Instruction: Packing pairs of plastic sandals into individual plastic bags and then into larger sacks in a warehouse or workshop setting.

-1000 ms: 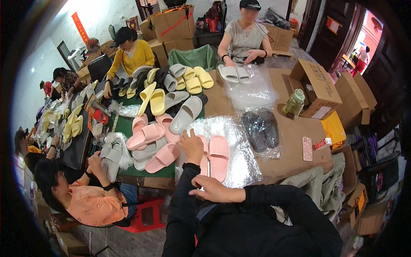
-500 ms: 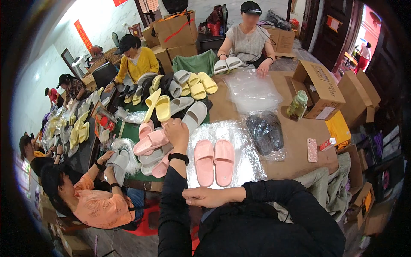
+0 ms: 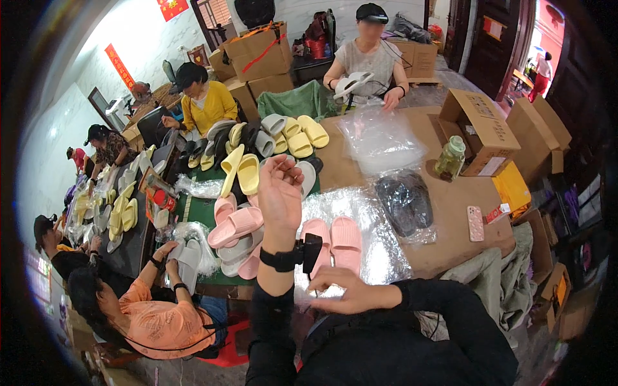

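The pink slippers [image 3: 347, 239] looked matt, with ribbed straps. The clear plastic sheet [image 3: 381, 243] was glossy and crinkled. The desk [image 3: 450, 199] had a dull, papery brown top; the box [image 3: 483, 132] was matt cardboard, the bottle [image 3: 449, 161] see-through, the greyish cloth [image 3: 484, 278] wrinkled.

Lettering: golden characters on the red vertical banner [image 3: 120, 66] and red square sheet [image 3: 172, 8]; dark print on the open carton [image 3: 492, 125], which bears a white label [image 3: 492, 166]; white capitals on the red packet [image 3: 494, 213].
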Available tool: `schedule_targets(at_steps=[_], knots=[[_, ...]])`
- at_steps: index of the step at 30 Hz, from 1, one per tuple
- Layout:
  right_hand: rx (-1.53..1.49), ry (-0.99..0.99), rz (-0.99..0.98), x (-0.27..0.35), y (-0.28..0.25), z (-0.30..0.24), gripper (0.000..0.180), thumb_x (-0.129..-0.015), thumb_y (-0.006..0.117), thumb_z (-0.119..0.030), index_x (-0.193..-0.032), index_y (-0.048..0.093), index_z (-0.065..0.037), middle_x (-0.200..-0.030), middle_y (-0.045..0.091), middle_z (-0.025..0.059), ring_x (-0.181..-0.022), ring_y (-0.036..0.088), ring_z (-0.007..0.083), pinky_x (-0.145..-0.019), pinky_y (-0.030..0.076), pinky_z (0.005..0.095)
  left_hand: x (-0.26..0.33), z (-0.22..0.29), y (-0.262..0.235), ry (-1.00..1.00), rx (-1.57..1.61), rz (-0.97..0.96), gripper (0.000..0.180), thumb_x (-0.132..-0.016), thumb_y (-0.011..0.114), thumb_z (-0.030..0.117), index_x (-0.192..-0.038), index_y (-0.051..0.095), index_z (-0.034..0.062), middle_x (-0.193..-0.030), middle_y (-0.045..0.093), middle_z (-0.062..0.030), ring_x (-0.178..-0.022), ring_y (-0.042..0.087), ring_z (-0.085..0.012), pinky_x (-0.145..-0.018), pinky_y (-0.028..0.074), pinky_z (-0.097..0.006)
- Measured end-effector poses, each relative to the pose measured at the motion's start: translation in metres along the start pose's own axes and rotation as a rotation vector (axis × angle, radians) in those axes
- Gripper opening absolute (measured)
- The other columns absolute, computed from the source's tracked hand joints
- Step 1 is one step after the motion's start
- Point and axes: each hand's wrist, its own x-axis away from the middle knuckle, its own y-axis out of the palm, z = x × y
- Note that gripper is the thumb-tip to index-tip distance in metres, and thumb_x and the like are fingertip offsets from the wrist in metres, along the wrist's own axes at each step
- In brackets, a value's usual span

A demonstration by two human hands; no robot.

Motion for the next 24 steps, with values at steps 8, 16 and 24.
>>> schedule_targets(at_steps=[8,16,24], knots=[[-0.349,0.433,0.039,-0.04,-0.03,-0.001,0.051,-0.074,0.076,-0.016,-0.116,0.051,-0.001,-0.104,0.058,0.0049,-0.096,0.052,0.0108,-0.083,0.043,0.0256,0.036,-0.001,0.035,0.097,0.016,-0.12,0.025,-0.095,0.043,0.025,-0.088,0.053,0.0036,-0.08,0.052,-0.0059,-0.075,0.049,-0.0161,-0.072,0.042,-0.028],[-0.388,0.607,0.014,-0.029,-0.033,-0.007,0.038,-0.074,0.076,-0.016,-0.104,0.058,-0.001,-0.091,0.061,0.0027,-0.085,0.054,0.0088,-0.076,0.044,0.024,0.037,-0.012,0.038,1.136,-1.245,-0.335,0.003,-0.077,0.058,-0.002,-0.078,0.058,0.0012,-0.075,0.056,-0.012,-0.068,0.053,-0.0285,-0.062,0.043,-0.034],[-0.136,0.392,-0.052,-0.012,-0.022,0.019,0.052,-0.074,0.076,-0.026,-0.113,0.054,0.0,-0.106,0.06,0.0111,-0.096,0.056,0.0181,-0.086,0.043,0.0298,0.045,-0.019,0.04,1.35,-1.585,-0.711,0.019,-0.066,0.068,0.007,-0.082,0.058,0.0027,-0.08,0.056,-0.0082,-0.075,0.056,-0.0265,-0.063,0.045,-0.036]])
